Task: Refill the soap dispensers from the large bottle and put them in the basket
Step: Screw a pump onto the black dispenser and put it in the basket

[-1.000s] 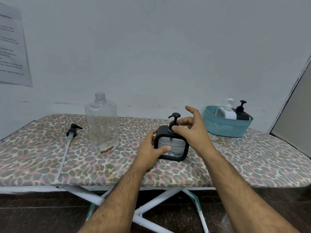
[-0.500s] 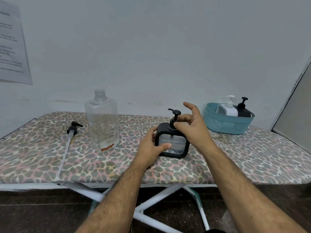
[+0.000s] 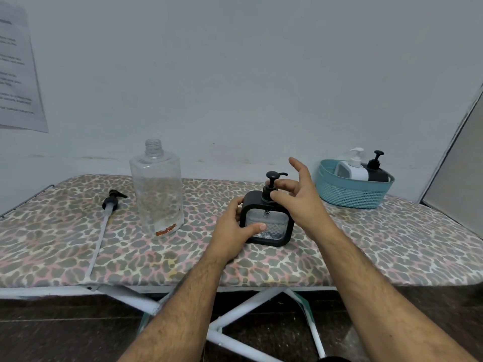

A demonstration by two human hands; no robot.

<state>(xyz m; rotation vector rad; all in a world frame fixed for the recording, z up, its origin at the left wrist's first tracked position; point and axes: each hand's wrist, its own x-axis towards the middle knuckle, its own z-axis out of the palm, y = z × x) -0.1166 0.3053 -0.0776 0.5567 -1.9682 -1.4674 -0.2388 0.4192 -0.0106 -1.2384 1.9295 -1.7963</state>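
Observation:
A square black soap dispenser [image 3: 271, 228] with a clear front stands upright mid-board. My left hand [image 3: 232, 232] grips its left side, thumb across the front. My right hand [image 3: 300, 197] pinches the collar of its black pump [image 3: 271, 182] with thumb and forefinger, the other fingers spread. The large clear bottle [image 3: 156, 189] stands uncapped to the left, nearly empty. Its long pump [image 3: 111, 202] with tube lies flat further left. The teal basket [image 3: 352, 190] at the back right holds a white dispenser [image 3: 352, 168] and a black dispenser [image 3: 376, 171].
Everything sits on an ironing board with a leopard-print cover [image 3: 392, 246], white metal legs below. A wall rises right behind it, with a paper sheet [image 3: 18, 71] at upper left. A panel [image 3: 460, 165] leans at the far right.
The pump head has turned from pointing left to pointing right under my right fingers. My left hand stays on the dispenser body. The view has tilted slightly.

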